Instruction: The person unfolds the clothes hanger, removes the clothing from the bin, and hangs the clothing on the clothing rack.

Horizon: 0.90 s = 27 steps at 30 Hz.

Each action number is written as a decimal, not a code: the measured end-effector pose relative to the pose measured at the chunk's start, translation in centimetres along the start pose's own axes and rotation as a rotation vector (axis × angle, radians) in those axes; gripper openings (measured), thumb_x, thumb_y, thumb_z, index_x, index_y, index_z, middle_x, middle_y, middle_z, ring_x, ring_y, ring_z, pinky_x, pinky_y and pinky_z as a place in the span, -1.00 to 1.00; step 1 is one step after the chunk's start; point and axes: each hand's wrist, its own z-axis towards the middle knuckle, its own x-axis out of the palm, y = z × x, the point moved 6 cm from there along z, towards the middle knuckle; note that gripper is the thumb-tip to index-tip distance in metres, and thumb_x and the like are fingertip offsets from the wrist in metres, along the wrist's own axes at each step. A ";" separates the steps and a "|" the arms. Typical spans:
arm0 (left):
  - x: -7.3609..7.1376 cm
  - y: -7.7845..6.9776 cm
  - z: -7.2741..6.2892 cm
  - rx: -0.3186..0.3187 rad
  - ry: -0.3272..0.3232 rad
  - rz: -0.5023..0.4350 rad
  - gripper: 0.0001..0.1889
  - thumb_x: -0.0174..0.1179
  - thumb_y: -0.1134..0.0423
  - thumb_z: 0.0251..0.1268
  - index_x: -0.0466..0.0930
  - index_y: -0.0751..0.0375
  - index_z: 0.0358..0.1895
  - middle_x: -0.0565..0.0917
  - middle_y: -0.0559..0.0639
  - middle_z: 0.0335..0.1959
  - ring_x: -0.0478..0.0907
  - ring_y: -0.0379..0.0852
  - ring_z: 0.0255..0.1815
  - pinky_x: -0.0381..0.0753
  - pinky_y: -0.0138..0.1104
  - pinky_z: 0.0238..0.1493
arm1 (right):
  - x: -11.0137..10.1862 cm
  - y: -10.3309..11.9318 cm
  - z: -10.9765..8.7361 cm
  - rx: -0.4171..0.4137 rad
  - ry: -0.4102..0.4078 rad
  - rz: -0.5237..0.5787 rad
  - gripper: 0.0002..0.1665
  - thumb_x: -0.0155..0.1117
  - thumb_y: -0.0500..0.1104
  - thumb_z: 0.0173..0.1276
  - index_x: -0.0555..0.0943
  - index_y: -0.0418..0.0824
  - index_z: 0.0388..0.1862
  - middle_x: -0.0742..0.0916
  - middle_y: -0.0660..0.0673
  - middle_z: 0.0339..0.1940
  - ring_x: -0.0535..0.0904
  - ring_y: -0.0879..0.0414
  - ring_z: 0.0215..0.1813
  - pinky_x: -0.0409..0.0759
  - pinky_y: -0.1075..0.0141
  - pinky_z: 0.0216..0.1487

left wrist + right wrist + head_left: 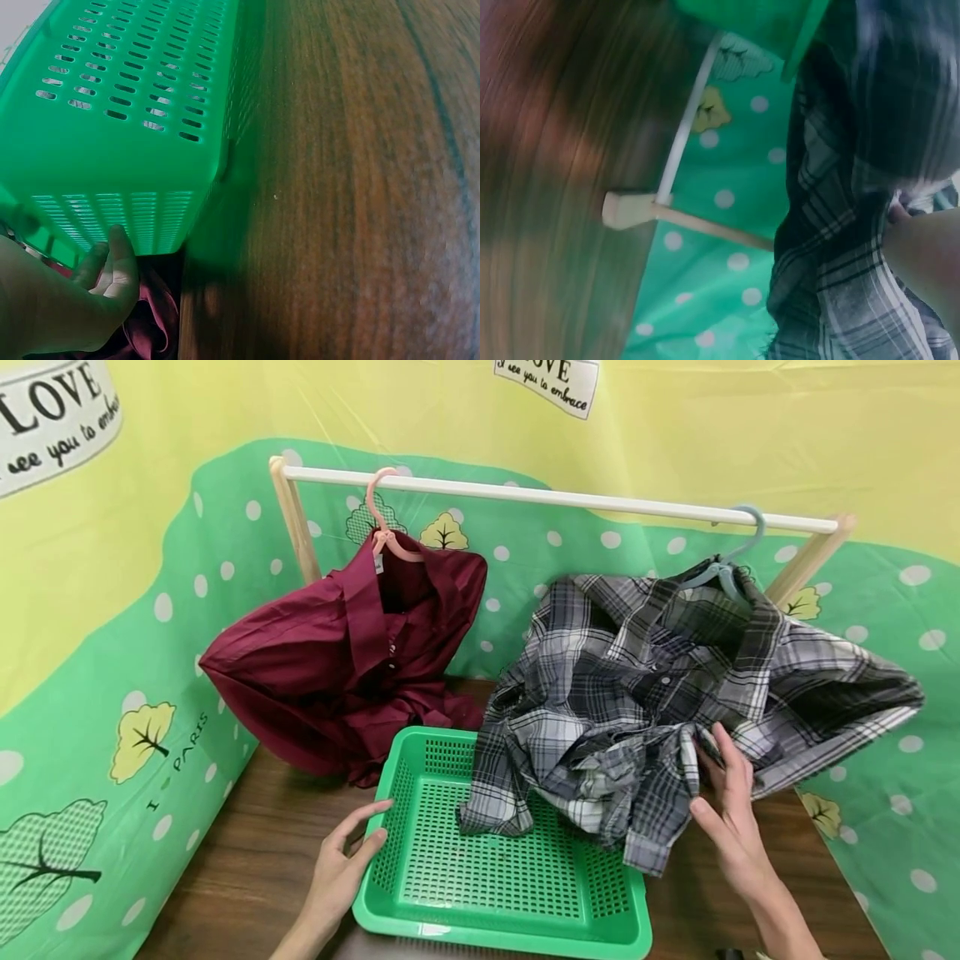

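Note:
A grey-and-black plaid shirt [600,693] hangs on a blue hanger [726,572], its lower part bunched over and into a green perforated basket [495,935]. One cuff drapes past the basket's right side. My right hand [738,835] is at the shirt's right side, thumb and fingers spread beside a fold, some fingertips hidden by the cloth. In the right wrist view, the plaid cloth [840,255] covers most of that hand. My left hand [337,860] is at the basket's left side, its fingertips against the outer wall [112,202] in the left wrist view.
A maroon shirt [322,652] hangs on a pink hanger [382,527] at the left, its hem behind the basket. Both hangers hook over a white rail [555,493] on wooden end posts [296,522]. Printed green-and-yellow cloth [150,585] walls in the brown wooden tabletop [232,852].

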 end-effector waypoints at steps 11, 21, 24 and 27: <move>0.0 -0.1 0.0 0.008 -0.002 0.008 -0.59 0.34 0.28 0.68 0.70 0.23 0.47 0.73 -0.26 0.42 0.61 -0.56 0.34 0.71 -0.50 0.19 | -1.3 -2.7 -0.7 0.080 0.029 -0.281 -0.17 -0.18 0.11 0.88 -0.07 -0.02 0.96 0.08 0.02 0.89 -0.07 0.41 0.78 -0.21 0.52 0.68; -0.2 -0.1 -0.1 -0.026 -0.009 0.042 -0.59 0.35 0.23 0.69 0.71 0.07 0.48 0.71 -0.04 0.50 0.55 -0.62 0.36 0.65 -0.52 0.26 | -1.9 -3.3 -1.2 0.168 0.127 -0.304 -0.27 -0.61 0.04 0.95 -0.03 -0.08 0.95 0.36 0.31 0.71 0.21 0.58 0.64 0.17 0.74 0.44; -0.2 -0.1 -0.1 -0.018 -0.011 0.050 -0.58 0.34 0.22 0.69 0.70 0.14 0.49 0.72 -0.21 0.45 0.53 -0.64 0.37 0.62 -0.55 0.28 | -2.5 -2.9 -1.1 0.152 0.075 -0.411 -0.30 -0.49 0.00 0.96 0.11 -0.07 0.93 0.36 0.49 0.65 0.33 0.67 0.50 0.23 0.76 0.36; -0.2 -0.1 -0.1 -0.005 -0.004 0.044 -0.58 0.34 0.23 0.70 0.68 0.20 0.49 0.72 -0.33 0.41 0.54 -0.64 0.37 0.63 -0.55 0.27 | -3.1 -1.6 -0.8 0.076 -0.075 -0.524 -0.38 -0.25 -0.08 0.93 0.39 -0.15 0.80 0.47 0.59 0.51 0.47 0.73 0.25 0.25 0.77 0.24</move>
